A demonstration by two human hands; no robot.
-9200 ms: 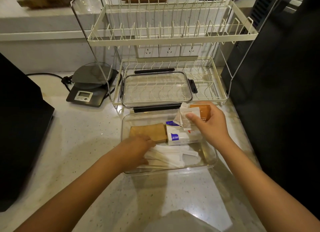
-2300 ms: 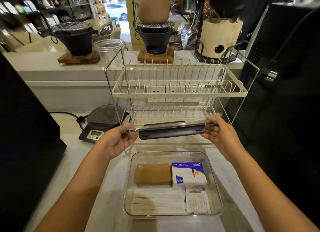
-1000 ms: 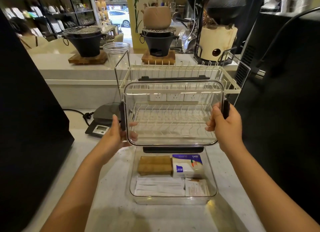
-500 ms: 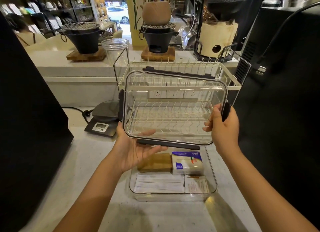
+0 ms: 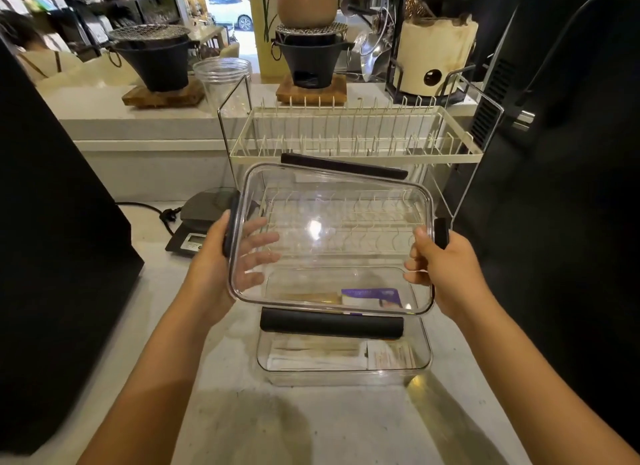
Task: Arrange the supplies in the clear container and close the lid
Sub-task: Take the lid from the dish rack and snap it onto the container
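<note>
While held tilted above the clear container (image 5: 346,371) of paper packets, the glossy rectangular lid (image 5: 330,239) has black clasps | left hand (image 5: 221,267) fingers spread beneath its edge; right hand (image 5: 446,270) curled gripping the other

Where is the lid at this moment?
In the head view the lid is in mid-air at centre, tilted, held by the left hand and right hand, above the open container and before the dish rack.

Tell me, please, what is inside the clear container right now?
Inside the container: white paper packets in front, a purple-topped pack and something brown behind. The lid and its black clip cover the rest.
</note>
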